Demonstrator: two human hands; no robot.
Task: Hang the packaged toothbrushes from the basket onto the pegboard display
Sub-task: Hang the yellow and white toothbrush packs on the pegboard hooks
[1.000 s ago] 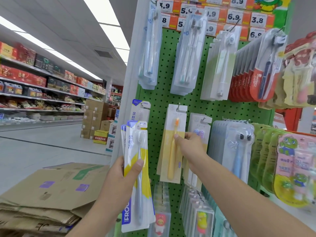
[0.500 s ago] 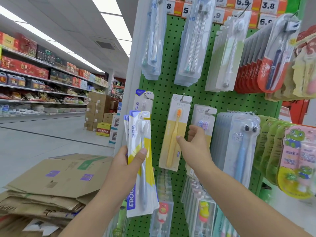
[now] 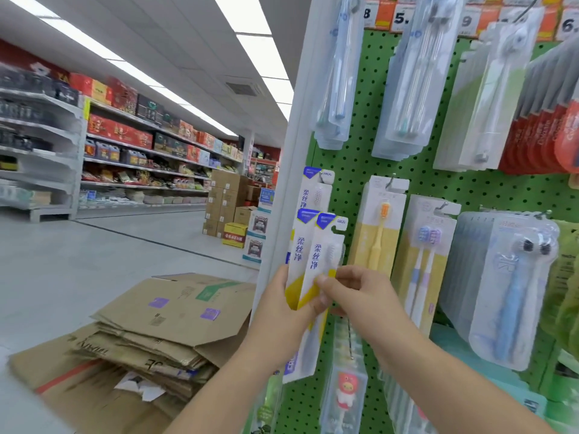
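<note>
the left hand (image 3: 279,311) grips a small stack of packaged toothbrushes (image 3: 316,264) before the green pegboard (image 3: 351,164). the right hand (image 3: 360,292) pinches the front pack's edge.

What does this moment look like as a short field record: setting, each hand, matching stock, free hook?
setting: shop aisle, green pegboard
left hand: holds a fan of white-and-yellow toothbrush packs
right hand: pinches the front pack of the fan
matching pack on board: hangs just above the held fan
neighbour: yellow toothbrush pack, on its hook
floor: flattened cardboard boxes
basket: not in view
</note>
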